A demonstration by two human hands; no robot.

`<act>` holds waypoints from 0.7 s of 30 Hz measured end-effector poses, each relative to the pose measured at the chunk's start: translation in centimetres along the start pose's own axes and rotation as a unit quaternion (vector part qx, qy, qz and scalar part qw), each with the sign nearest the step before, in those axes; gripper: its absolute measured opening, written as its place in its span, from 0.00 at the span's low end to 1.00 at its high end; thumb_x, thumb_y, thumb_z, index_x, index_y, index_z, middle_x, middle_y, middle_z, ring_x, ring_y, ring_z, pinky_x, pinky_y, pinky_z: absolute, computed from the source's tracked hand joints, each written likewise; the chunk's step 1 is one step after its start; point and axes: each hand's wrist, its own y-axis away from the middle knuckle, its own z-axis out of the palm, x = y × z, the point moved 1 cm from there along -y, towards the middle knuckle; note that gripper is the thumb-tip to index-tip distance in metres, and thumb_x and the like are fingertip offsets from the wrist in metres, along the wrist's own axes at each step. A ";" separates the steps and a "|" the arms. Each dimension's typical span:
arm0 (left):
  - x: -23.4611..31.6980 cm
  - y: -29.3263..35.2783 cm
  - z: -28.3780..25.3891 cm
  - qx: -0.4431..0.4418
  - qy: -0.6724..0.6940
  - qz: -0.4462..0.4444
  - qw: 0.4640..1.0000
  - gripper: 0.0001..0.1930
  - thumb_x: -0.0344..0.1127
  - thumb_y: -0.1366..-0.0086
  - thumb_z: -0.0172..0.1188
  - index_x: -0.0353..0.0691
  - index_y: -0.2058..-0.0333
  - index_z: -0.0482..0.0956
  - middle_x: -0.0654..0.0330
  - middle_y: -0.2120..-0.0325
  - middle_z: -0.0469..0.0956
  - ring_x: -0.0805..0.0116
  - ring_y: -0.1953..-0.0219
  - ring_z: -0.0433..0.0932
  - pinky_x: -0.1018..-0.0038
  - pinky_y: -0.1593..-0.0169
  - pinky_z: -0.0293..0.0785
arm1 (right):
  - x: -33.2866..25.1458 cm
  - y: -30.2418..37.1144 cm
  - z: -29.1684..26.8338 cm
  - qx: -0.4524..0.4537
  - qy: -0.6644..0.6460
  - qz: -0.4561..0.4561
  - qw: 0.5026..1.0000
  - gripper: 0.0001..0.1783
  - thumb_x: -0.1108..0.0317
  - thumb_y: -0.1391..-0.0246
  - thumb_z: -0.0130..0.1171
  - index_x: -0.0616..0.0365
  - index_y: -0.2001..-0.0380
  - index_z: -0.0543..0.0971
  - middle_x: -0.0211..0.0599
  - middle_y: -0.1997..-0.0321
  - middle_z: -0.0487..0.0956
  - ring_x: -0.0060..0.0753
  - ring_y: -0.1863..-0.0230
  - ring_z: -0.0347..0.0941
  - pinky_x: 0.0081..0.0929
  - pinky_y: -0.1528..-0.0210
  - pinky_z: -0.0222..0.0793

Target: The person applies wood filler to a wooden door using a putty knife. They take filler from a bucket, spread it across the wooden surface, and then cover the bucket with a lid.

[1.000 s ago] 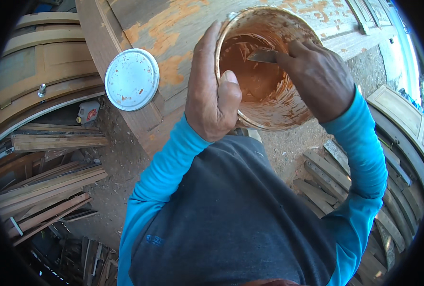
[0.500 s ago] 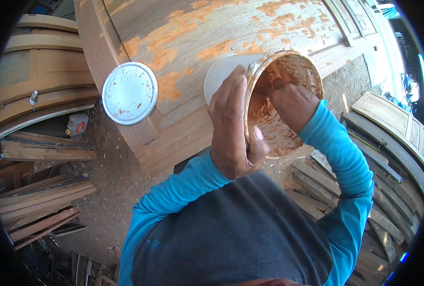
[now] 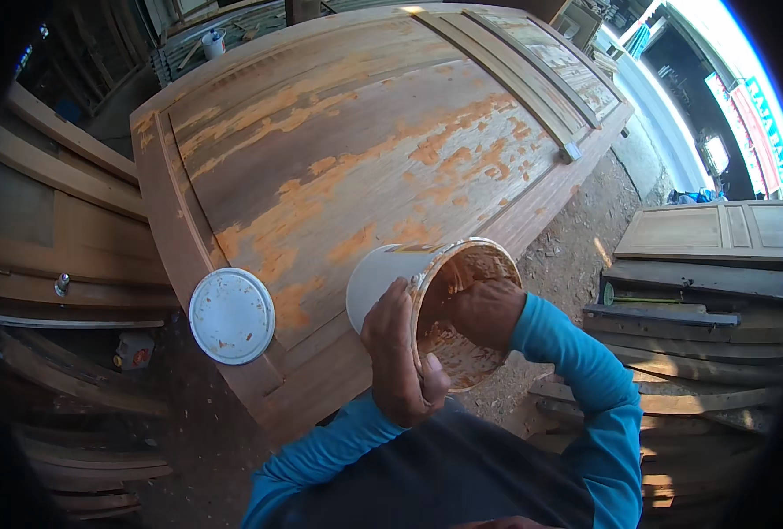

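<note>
A white plastic bucket (image 3: 375,284) is tipped on its side at the near edge of a large wooden door panel (image 3: 285,163), its mouth facing right and toward me. My left hand (image 3: 395,353) is closed on the bucket's rim, thumb at the mouth and fingers along the outer wall. My right hand (image 3: 490,313) reaches inside, its fingers curled; whatever they hold is hidden. Orange-brown paste coats the bucket's inner wall. The same colour lies in patches across the door panel. A round white lid (image 3: 232,316), speckled with paste, rests on the panel's left near corner.
Wooden doors (image 3: 65,225) lean at the left, one with a metal knob. Stacked boards (image 3: 691,353) and a pale panel (image 3: 708,227) lie at the right. A wooden strip (image 3: 497,84) lies across the door panel's far part. A small white pail (image 3: 213,42) stands beyond it.
The view has tilted up, showing more of the door panel's far side. My left hand still grips the bucket, and my right hand is still inside it, its wrist turned slightly.
</note>
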 end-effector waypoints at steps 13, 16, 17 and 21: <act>-2.5 1.4 -0.5 0.046 0.060 -0.030 0.997 0.38 0.42 0.29 0.43 0.22 0.27 0.48 0.32 0.29 0.55 0.39 0.26 0.55 0.50 0.25 0.48 | -0.8 6.4 -4.6 0.123 -0.347 0.110 0.923 0.12 0.69 0.33 0.56 0.67 0.55 0.81 0.43 0.70 0.83 0.38 0.69 0.82 0.36 0.62 0.77; -2.4 1.1 -0.2 0.035 0.057 -0.028 0.997 0.38 0.41 0.29 0.43 0.22 0.27 0.48 0.33 0.29 0.55 0.39 0.26 0.55 0.50 0.25 0.49 | 0.0 7.0 -3.0 0.172 -0.389 0.114 0.898 0.12 0.70 0.32 0.55 0.68 0.53 0.81 0.39 0.69 0.83 0.30 0.69 0.80 0.30 0.62 0.77; -2.3 0.9 -0.2 0.030 0.051 -0.030 0.998 0.38 0.41 0.29 0.43 0.22 0.27 0.48 0.33 0.29 0.55 0.39 0.26 0.55 0.50 0.25 0.49 | 0.1 7.1 -2.6 0.189 -0.406 0.115 0.886 0.13 0.70 0.32 0.55 0.68 0.53 0.81 0.38 0.68 0.84 0.29 0.69 0.80 0.29 0.63 0.76; -2.8 -0.3 -0.2 0.036 0.047 -0.019 0.998 0.35 0.40 0.26 0.41 0.22 0.28 0.50 0.34 0.29 0.57 0.40 0.27 0.58 0.52 0.25 0.51 | -0.2 7.3 -1.1 0.288 -0.485 0.121 0.817 0.14 0.70 0.31 0.55 0.69 0.52 0.81 0.36 0.66 0.85 0.24 0.68 0.79 0.23 0.65 0.74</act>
